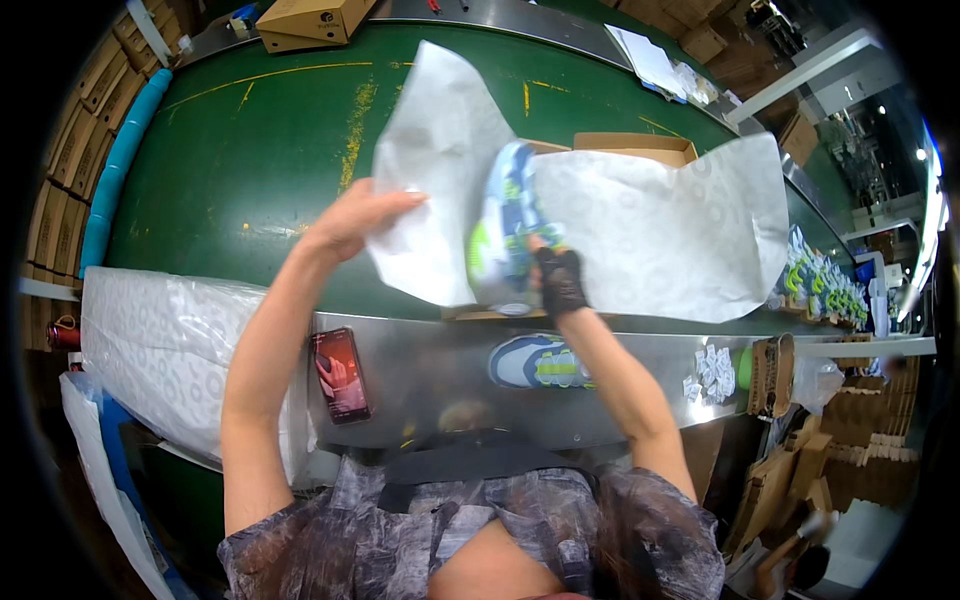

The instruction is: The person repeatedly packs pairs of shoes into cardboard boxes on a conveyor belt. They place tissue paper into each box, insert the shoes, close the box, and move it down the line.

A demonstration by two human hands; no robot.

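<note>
A sheet of white patterned wrapping paper (660, 225) lies spread over an open brown shoebox (637, 147). My left hand (352, 218) pinches the sheet's left flap, thumb in front and the other fingers hidden behind it. In a black fingerless glove, my right hand (558, 275) grips a blue, white and lime sneaker (512, 205) on top of the paper; slight blur covers its fingers. Nearer to me, on the steel edge, rests a second sneaker (532, 362) of like colours, partly hidden by my right forearm. A phone (340, 375) with a lit screen lies left of it.
A plastic-covered stack of patterned paper (165, 335) sits at the left. Small white packets (712, 372) lie on the steel ledge (440, 365) at right. Several sneakers (825, 285) stand at the far right. A closed carton (312, 22) is across the green belt (250, 170).
</note>
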